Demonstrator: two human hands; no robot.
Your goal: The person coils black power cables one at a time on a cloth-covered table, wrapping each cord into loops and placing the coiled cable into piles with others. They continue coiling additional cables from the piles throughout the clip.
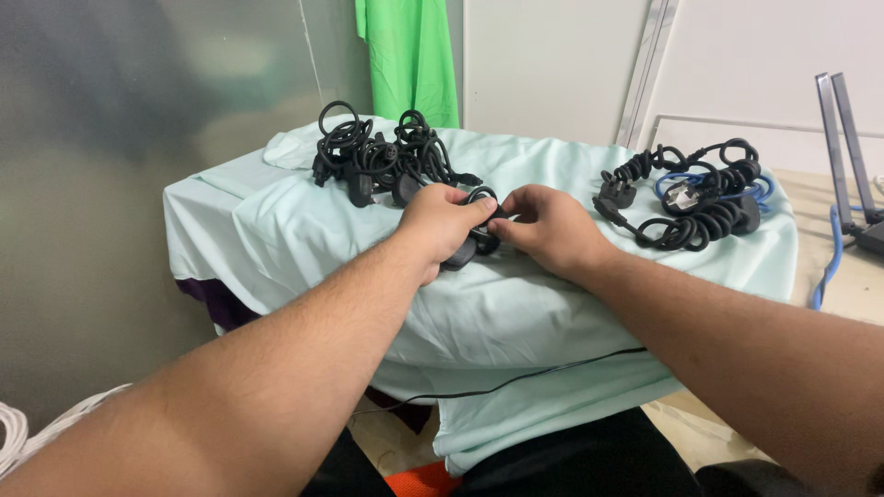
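Both my hands meet at the middle of a table draped in a pale mint cloth (304, 239). My left hand (442, 225) and my right hand (552, 230) both grip a black power cable (482, 241), partly coiled between them; its loose end trails down over the cloth's front edge (516, 375). A tangled heap of black cables (382, 156) lies just beyond my left hand. To the right sits a pile of neatly coiled black cables (704, 216) with a blue cable (686, 179) and a white-faced plug among them.
A green cloth (414, 55) hangs on the wall behind. At the far right stands a dark router with antennas (852, 138) and a blue cord (831, 258) on a wooden surface. White cords (18, 433) lie at the lower left.
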